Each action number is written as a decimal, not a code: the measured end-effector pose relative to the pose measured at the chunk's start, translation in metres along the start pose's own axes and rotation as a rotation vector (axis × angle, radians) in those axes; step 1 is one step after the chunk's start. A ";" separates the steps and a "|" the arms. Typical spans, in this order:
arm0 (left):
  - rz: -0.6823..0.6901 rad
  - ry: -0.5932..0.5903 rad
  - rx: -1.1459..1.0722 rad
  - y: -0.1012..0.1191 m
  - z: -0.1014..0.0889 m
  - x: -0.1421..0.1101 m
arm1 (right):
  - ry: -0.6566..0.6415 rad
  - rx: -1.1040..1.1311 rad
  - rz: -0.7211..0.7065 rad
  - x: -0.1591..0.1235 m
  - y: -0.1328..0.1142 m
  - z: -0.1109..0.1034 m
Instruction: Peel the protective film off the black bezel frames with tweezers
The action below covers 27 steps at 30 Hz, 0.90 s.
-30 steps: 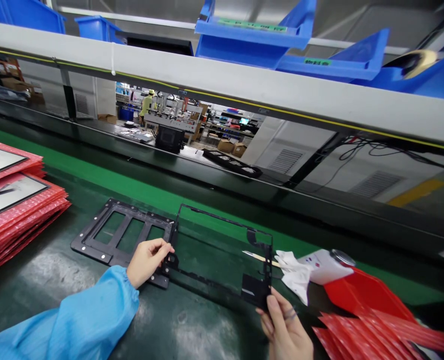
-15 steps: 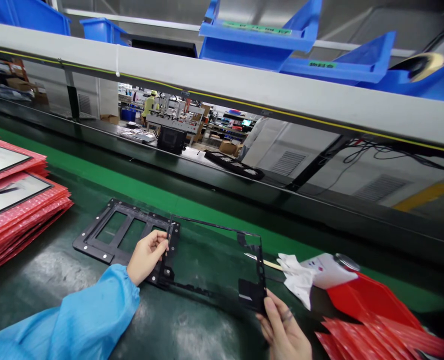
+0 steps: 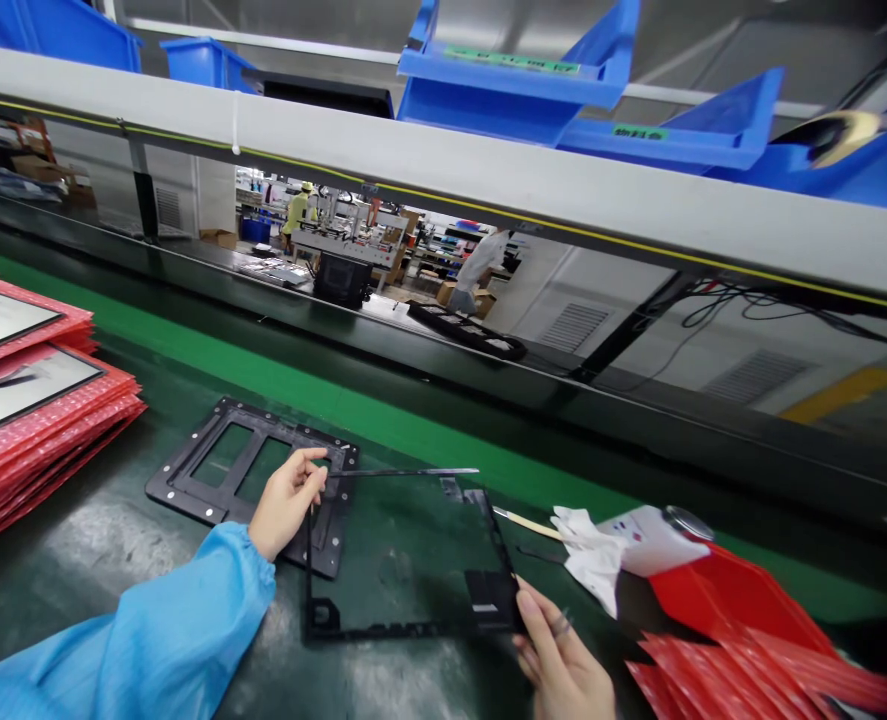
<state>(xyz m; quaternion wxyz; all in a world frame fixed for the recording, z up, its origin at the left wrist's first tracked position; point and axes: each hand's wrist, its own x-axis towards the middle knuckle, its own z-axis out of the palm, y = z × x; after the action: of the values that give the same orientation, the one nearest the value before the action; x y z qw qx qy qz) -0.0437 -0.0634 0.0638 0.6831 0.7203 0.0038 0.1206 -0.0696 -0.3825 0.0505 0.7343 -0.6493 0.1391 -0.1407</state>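
A thin black rectangular frame (image 3: 383, 632) is held tilted above the bench between my two hands. My left hand (image 3: 289, 500), in a blue sleeve, pinches it at the far left corner. A thin dark strip (image 3: 413, 471) runs right from those fingers; whether it is the frame's far side or a separate piece I cannot tell. My right hand (image 3: 563, 650) grips the near right corner, thumb on top, beside a black panel (image 3: 488, 595) there. Behind my left hand, a flat black fixture plate (image 3: 188, 490) with several openings lies on the bench, partly covered by hand and frame.
Red bubble bags with screen panels are stacked (image 3: 45, 440) at left. To the right lie a pale-handled blade (image 3: 525, 522), a white cloth (image 3: 593, 560), a white bottle (image 3: 653, 540) and more red bags (image 3: 735, 670). Blue bins (image 3: 503, 85) sit on the shelf above.
The frame has swung nearer and left, its near edge dropping lower over the bench. My left hand has shifted slightly left. A person in light clothing has come into view in the background.
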 end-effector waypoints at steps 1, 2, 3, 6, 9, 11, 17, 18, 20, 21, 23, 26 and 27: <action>-0.005 -0.029 0.031 0.001 -0.002 0.000 | -0.006 -0.013 -0.007 0.000 0.000 0.000; -0.009 -0.066 0.064 0.003 -0.005 0.001 | -0.009 -0.025 -0.015 -0.001 -0.001 0.001; -0.011 -0.108 0.096 0.005 -0.007 0.000 | -0.011 -0.033 -0.023 -0.001 -0.002 0.002; -0.015 -0.265 0.175 0.013 -0.011 -0.003 | -0.013 -0.017 -0.028 -0.002 -0.006 0.004; -0.028 -0.401 0.207 0.019 -0.009 -0.008 | 0.008 0.081 -0.049 -0.004 -0.011 0.005; -0.052 -0.428 0.192 0.019 -0.003 -0.012 | 0.012 0.154 -0.076 -0.005 -0.014 0.005; -0.180 -0.337 -0.171 0.006 0.026 -0.027 | -0.134 0.018 -0.156 -0.011 -0.008 0.009; -0.192 -0.340 -0.233 0.004 0.031 -0.030 | -0.174 -0.044 -0.166 -0.013 -0.006 0.010; -0.203 -0.356 -0.326 0.000 0.038 -0.034 | -0.231 -0.144 -0.154 -0.017 -0.003 0.014; -0.205 -0.369 -0.355 -0.001 0.040 -0.036 | -0.242 -0.176 -0.135 -0.018 -0.002 0.015; -0.210 -0.402 -0.380 -0.003 0.043 -0.039 | -0.239 -0.217 -0.105 -0.020 -0.002 0.017; -0.204 -0.459 -0.350 -0.004 0.043 -0.042 | -0.215 -0.248 -0.127 -0.019 -0.004 0.016; -0.194 -0.470 -0.326 -0.005 0.043 -0.043 | -0.206 -0.255 -0.141 -0.018 -0.005 0.015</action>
<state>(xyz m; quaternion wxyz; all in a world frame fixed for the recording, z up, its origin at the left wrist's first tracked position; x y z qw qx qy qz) -0.0767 -0.1126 0.0503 0.7803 0.6055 -0.1052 -0.1163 -0.0805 -0.3622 0.0577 0.6445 -0.7565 0.0338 -0.1058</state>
